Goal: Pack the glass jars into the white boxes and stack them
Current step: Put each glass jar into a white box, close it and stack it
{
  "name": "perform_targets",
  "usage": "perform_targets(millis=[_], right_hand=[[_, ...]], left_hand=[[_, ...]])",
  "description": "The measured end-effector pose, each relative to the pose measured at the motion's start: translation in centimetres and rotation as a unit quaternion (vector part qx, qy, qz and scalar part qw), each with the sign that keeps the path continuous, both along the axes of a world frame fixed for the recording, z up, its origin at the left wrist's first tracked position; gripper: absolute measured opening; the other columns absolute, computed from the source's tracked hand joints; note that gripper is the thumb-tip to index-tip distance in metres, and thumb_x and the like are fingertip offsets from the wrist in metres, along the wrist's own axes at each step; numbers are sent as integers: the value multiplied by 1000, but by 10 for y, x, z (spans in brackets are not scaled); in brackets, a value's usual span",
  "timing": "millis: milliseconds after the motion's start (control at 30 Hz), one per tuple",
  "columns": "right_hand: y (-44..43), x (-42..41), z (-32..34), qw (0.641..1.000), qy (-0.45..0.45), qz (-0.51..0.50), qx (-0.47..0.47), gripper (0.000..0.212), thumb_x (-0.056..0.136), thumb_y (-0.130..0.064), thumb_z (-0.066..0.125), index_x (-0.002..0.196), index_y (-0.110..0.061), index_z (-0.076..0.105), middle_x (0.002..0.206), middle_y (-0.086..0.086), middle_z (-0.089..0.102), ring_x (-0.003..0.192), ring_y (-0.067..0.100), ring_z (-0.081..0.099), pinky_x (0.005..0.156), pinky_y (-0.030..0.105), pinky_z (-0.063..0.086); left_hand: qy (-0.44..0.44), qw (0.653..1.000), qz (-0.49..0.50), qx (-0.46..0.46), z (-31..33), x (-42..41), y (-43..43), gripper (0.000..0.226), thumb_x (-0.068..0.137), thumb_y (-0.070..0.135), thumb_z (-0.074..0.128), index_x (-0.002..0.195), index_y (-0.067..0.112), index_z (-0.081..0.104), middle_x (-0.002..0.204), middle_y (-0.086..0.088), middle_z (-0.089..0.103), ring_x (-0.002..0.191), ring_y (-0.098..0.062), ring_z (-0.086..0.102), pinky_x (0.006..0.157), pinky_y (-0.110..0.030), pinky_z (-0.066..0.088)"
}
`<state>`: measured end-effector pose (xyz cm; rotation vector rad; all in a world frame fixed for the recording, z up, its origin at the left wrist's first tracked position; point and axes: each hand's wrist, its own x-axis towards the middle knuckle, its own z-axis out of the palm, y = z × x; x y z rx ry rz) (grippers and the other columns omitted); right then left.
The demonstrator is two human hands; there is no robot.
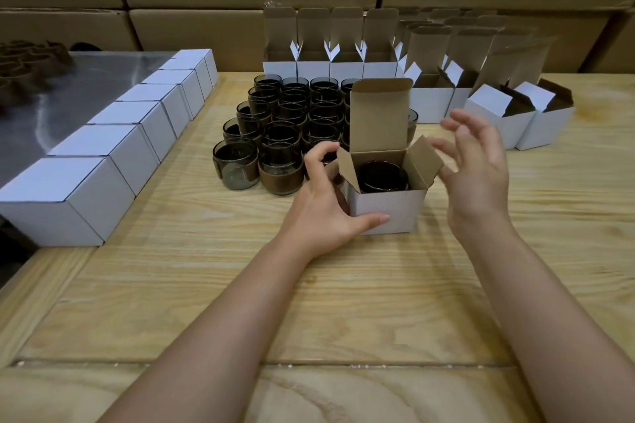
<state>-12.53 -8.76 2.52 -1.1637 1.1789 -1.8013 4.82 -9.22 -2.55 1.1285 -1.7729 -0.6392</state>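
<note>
glass jar (383, 177) sits inside the open white box (388, 213) on the desk (309, 302). your left grip (323, 203) clasps its left side, right grip (477, 161) spread beside the right flap (424, 161). risk: closing the lid (378, 113) over unfolded flaps could jam it.

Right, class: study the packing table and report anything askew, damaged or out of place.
Nothing looks spilled or broken. Only the two open boxes at far right sit angled, unlike the straight back row; the wide lens may exaggerate that.
</note>
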Motion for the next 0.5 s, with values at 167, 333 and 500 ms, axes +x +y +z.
perform_targets(millis=[167, 333, 500], right_hand=[[-4, -5, -18, 985, -69, 118, 104, 27, 98, -13, 47, 121, -24, 56, 121, 0, 64, 101, 12, 63, 74, 23, 51], [-5, 2, -21, 977, -11, 190, 91, 46, 96, 0, 48, 137, -20, 45, 125, 5, 60, 113, 22, 59, 91, 34, 51], [-7, 0, -20, 975, 45, 217, 19, 67, 91, 12, 43, 143, -30, 35, 127, -4, 56, 111, 18, 58, 81, 29, 53]], left_hand=[[-42, 998, -33, -13, 1, 1, 0, 91, 67, 44, 83, 138, 54, 26, 124, 10, 53, 79, -5, 58, 72, -20, 51], [-28, 998, -45, -32, -2, -1, -1, 65, 70, 32, 84, 128, 32, 55, 131, 13, 47, 83, 5, 53, 70, -10, 43], [-23, 998, -52, -17, 1, -1, 2, 63, 68, 41, 78, 126, 38, 52, 125, 27, 46, 81, -1, 57, 67, -24, 53]])
